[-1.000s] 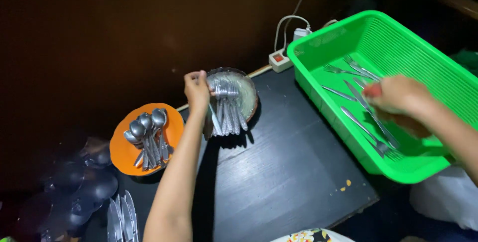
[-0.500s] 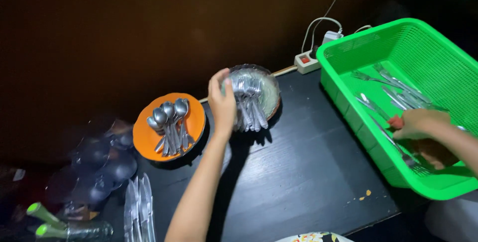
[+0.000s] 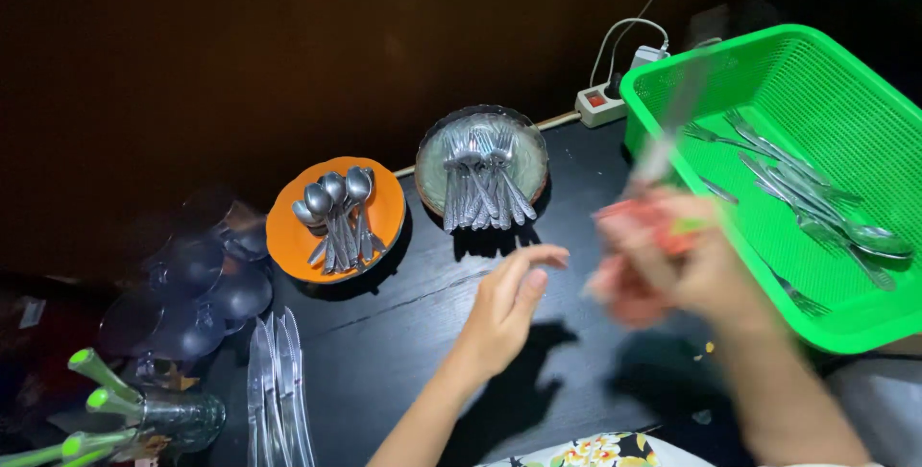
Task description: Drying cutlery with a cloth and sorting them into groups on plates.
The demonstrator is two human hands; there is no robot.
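My left hand point(image 3: 509, 304) hovers open over the black table point(image 3: 403, 333), fingers apart and holding nothing. My right hand point(image 3: 672, 261) is motion-blurred beside the green basket point(image 3: 730, 73). It is closed on a blurred piece of silver cutlery point(image 3: 663, 145) that points up and away, together with something red. Several forks and other cutlery point(image 3: 807, 198) lie in the basket. Behind my left hand a glass bowl point(image 3: 432, 145) holds several forks point(image 3: 480, 184). An orange plate point(image 3: 384, 189) to its left holds several spoons point(image 3: 336, 208).
Several knives point(image 3: 274, 390) lie side by side at the table's front left. Dark glass bowls point(image 3: 192, 285) are stacked at far left, above a glass with green-handled items point(image 3: 125, 400). A white power strip point(image 3: 600, 102) with cables sits behind the basket. A floral object point(image 3: 595, 453) shows at the bottom edge.
My left hand has come away from the glass bowl toward me and opened. My right hand has lifted out of the basket to the left, bringing a piece of cutlery.
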